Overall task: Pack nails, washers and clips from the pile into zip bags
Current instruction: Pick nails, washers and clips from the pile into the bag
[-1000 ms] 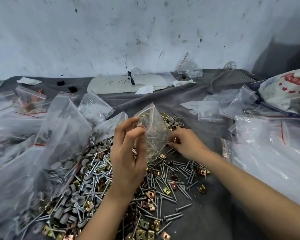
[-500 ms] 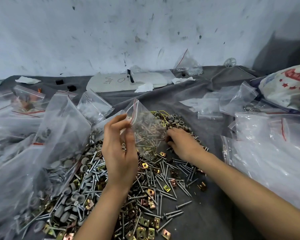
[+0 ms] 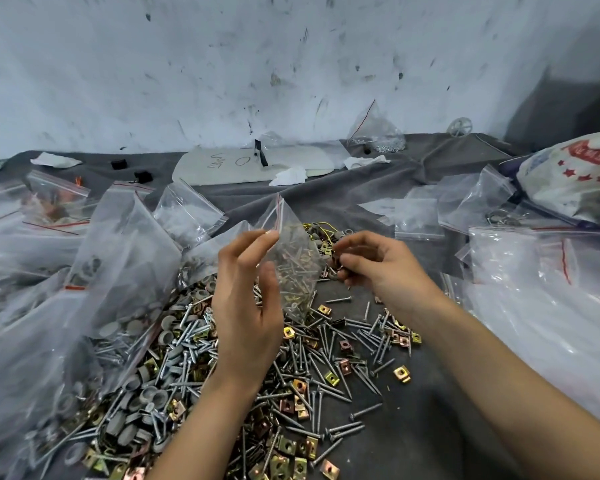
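Bare forearms (image 3: 492,368); left grip (image 3: 246,306) and right grip (image 3: 378,261) slender, short-nailed.

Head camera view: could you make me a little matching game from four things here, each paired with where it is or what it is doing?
Things:
1. zip bag
2. right hand
3. white board
4. white sack

Places or states:
A. at the far right, printed with red stars
B. held up by the left hand
C. lying flat at the back, writing on it
D. pinching small parts beside the bag

Pairs: 1-B, 2-D, 3-C, 4-A.
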A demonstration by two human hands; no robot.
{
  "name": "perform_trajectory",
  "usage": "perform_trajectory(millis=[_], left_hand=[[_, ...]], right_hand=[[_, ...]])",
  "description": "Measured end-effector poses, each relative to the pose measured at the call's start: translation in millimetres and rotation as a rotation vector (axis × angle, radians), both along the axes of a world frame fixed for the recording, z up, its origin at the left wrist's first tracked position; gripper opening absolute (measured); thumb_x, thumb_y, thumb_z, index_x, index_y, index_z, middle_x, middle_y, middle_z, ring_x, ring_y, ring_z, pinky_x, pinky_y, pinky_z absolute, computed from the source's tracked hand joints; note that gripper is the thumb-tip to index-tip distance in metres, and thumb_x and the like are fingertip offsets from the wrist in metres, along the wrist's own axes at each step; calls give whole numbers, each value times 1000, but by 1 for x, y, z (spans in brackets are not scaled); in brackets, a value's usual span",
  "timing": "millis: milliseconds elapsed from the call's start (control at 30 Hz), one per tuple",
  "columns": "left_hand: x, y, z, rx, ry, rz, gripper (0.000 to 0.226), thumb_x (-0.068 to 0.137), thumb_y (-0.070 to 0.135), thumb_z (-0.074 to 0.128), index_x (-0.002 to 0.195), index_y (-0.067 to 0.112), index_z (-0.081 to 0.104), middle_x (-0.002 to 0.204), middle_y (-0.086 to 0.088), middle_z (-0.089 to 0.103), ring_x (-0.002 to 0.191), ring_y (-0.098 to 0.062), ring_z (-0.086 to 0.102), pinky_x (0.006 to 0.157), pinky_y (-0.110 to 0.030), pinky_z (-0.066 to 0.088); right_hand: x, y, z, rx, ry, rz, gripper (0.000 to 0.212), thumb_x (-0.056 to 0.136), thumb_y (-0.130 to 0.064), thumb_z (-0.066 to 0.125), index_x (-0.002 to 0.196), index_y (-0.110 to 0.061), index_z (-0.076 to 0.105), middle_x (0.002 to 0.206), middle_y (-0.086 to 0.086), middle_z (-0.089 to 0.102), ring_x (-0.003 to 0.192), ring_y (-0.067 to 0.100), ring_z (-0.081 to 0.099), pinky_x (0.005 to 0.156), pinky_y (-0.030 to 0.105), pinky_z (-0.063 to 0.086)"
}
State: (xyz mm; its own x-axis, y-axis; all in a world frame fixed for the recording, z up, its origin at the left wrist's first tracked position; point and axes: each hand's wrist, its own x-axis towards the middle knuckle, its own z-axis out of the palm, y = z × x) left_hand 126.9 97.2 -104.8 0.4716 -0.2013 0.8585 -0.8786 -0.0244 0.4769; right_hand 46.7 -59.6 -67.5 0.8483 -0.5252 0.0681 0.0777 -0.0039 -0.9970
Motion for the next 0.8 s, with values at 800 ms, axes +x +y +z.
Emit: perform_trajectory(millis=[800], left_hand=[[-9, -1, 6, 13, -102, -48, 12, 100, 20, 47, 101, 11, 54, 113, -12, 53, 109, -7, 51, 93, -10, 38]], right_hand=[[-9, 33, 91, -823, -231, -80, 20, 78, -6, 74, 86, -12, 56, 84, 10, 58, 49, 9, 64, 48, 18, 51]])
